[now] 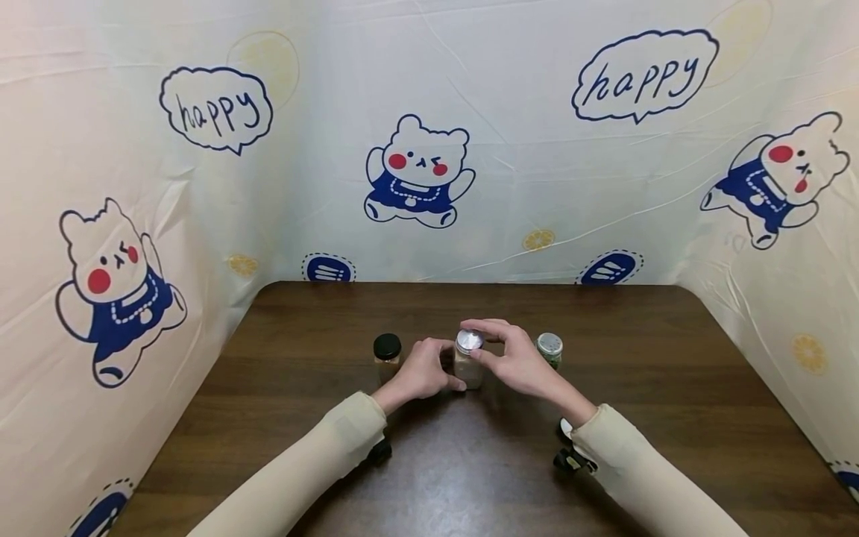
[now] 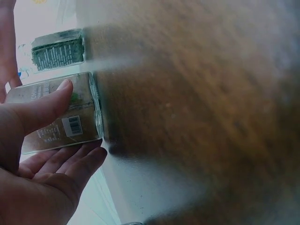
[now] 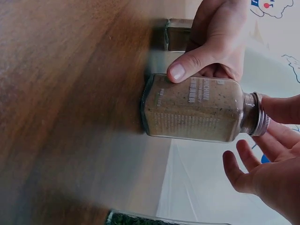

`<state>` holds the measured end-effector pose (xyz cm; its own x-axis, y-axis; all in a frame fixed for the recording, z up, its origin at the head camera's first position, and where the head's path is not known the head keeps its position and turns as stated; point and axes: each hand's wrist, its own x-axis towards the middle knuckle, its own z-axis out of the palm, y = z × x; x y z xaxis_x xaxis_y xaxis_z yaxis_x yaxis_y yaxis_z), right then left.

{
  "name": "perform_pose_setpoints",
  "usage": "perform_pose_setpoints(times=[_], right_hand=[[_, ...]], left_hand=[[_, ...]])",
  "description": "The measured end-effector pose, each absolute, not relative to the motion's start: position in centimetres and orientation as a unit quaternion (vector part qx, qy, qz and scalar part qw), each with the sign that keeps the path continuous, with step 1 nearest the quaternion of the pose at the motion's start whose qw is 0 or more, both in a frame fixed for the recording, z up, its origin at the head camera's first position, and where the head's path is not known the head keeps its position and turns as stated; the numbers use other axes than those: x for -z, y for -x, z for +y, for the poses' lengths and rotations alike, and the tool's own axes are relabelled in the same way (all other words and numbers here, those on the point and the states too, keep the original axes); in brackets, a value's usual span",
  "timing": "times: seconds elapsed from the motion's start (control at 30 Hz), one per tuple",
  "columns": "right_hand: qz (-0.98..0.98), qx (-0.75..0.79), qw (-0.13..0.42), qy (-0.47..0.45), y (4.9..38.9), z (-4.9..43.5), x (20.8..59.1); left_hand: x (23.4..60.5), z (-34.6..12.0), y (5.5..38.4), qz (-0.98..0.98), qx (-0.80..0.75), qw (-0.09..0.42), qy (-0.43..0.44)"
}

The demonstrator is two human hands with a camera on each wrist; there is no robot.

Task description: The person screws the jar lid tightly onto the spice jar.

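Note:
A square glass spice jar (image 1: 469, 375) of speckled brown powder stands upright in the middle of the wooden table. My left hand (image 1: 424, 371) grips its body from the left, thumb along the near side, as the left wrist view shows with the jar's barcode label (image 2: 73, 126). From the right, my right hand (image 1: 520, 363) pinches the silver screw lid (image 3: 261, 115) between thumb and fingers. The lid sits on the jar's neck. In the right wrist view, white print covers the jar's side.
Just left of my left hand stands a black-capped jar (image 1: 387, 347) with brown contents. A silver-capped jar (image 1: 550, 345) with green contents stands behind my right wrist. Printed cloth (image 1: 510, 186) surrounds the table's back and sides. Dark wrist straps show at both cuffs.

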<state>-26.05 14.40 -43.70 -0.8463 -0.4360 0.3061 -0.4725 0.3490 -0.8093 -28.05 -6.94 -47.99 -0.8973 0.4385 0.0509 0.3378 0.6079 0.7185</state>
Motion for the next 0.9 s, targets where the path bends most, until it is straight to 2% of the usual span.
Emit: perform_pose_setpoints(times=[0.4,0.7,0.9], right_hand=[[-0.812,-0.508,0.011,-0.286,25.9,14.6,43.6],[-0.742,-0.600,-0.076,-0.289,25.9,15.3,44.1],[-0.719,-0.624,-0.089,-0.293,26.2,15.4,44.3]], left_hand=[[48.1,-6.8,28.1,0.897,-0.383,0.056,-0.214],[48.0,-6.8,28.1,0.899,-0.380,0.056,-0.213],[48.0,-6.8,28.0,0.899,-0.381,0.060,-0.210]])
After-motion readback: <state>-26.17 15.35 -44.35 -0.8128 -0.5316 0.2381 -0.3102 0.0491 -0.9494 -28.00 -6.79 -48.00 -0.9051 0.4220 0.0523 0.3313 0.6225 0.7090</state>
